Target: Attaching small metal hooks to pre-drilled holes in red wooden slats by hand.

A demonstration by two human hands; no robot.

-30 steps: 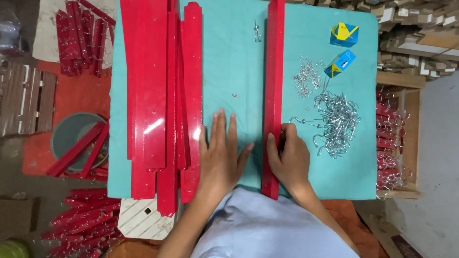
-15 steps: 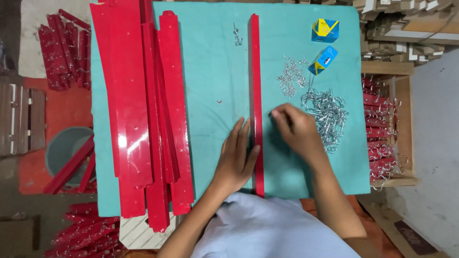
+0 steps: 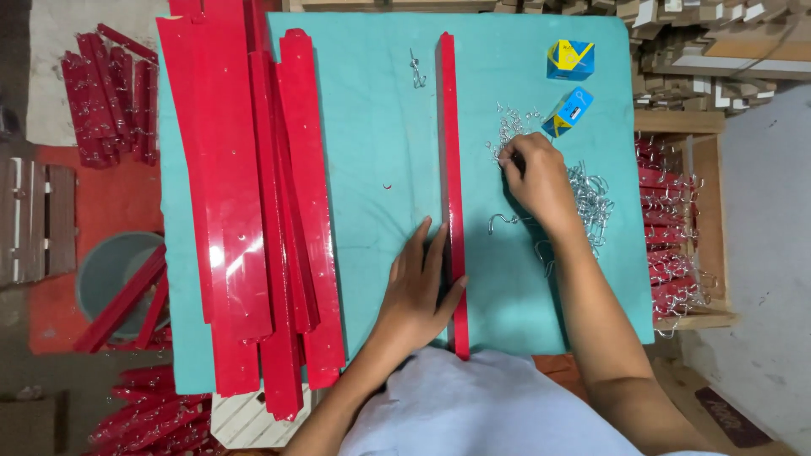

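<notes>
On the teal mat (image 3: 372,127), steadying a single red strip (image 3: 450,169) with the left hand (image 3: 418,291) laid flat, fingers spread — right hand (image 3: 536,173) pinching closed among the metal hooks (image 3: 587,198). Picking stage, seemingly; next calls for lifting one hook free of the tangle.

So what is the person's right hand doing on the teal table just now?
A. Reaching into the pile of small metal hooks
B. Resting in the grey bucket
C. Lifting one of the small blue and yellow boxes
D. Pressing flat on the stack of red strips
A: the right hand has its fingertips in the pile of metal hooks, while the left hand lies flat beside the single red strip.
</notes>
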